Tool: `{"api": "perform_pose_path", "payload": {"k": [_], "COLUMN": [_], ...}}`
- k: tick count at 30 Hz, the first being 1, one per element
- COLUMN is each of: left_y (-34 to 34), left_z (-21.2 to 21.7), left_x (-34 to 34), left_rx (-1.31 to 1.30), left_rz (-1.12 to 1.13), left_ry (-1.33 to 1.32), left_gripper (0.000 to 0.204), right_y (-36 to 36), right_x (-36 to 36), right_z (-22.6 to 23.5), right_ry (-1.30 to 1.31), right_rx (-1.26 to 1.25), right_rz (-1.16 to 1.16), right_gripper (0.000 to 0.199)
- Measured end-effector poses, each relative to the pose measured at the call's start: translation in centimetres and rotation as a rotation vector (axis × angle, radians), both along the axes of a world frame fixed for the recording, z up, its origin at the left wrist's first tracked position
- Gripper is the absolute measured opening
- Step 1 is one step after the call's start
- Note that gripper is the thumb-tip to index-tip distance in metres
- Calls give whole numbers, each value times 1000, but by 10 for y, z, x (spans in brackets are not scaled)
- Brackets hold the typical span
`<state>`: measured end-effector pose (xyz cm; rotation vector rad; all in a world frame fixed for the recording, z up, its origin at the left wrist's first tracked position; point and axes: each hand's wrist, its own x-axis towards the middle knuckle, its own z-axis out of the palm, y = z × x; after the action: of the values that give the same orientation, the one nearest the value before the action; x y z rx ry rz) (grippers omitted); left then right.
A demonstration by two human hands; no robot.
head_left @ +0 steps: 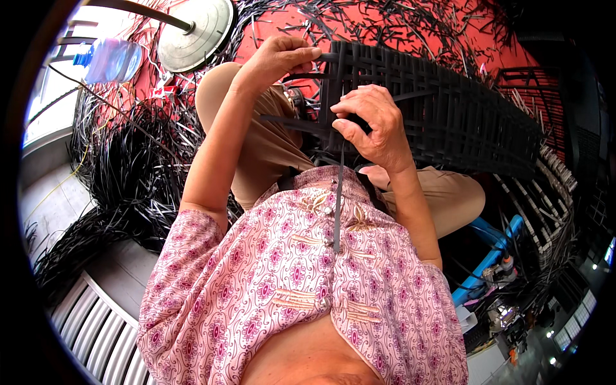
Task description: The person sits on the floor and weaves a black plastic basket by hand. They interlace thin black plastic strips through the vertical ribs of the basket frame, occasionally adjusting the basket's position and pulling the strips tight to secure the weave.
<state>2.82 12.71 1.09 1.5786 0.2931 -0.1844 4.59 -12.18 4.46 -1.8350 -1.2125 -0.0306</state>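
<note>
A long black woven piece, made of flat strips crossing one another, lies across my lap and reaches toward the right. At its left end several loose strip ends stick out. My left hand is closed at the upper left corner, thumb and fingers pinching a black strip there. My right hand is curled over the near left part of the weave, thumb and forefinger pressed together on a narrow strip. That strip's tail hangs down over my patterned shirt. The fingertips of the right hand partly hide the grip.
Cut black strips lie over the red floor covering, with a big heap of strips at left. A round stand base and a clear blue bottle stand far left. A white slatted seat is near left, a blue frame near right.
</note>
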Motion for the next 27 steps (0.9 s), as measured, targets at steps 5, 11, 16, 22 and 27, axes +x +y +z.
{"api": "perform_pose_path", "payload": {"k": [5,11,16,22,27], "left_y": [7,6,3,10,-7], "left_z": [-1,4,1,5,69], "left_x": [-1,-1,-5,-13,-38], "left_rx": [-14,26,-25,11,38], "left_rz": [-65,-5,60,166,510], "left_ry": [10,-25,-42,-191,-568], "left_gripper": [24,25,24,24,15], "right_y": [0,-3,-2,0,-4], "right_x": [-1,-4,-5,-6,-7], "right_z": [4,4,4,4,0], "right_ry": [-4,-61,-79,-64,-80], "right_rx": [1,25,14,27,15], "right_rz": [-2,-60,-60,-61,-68], "right_gripper": [15,12,11,13,11]}}
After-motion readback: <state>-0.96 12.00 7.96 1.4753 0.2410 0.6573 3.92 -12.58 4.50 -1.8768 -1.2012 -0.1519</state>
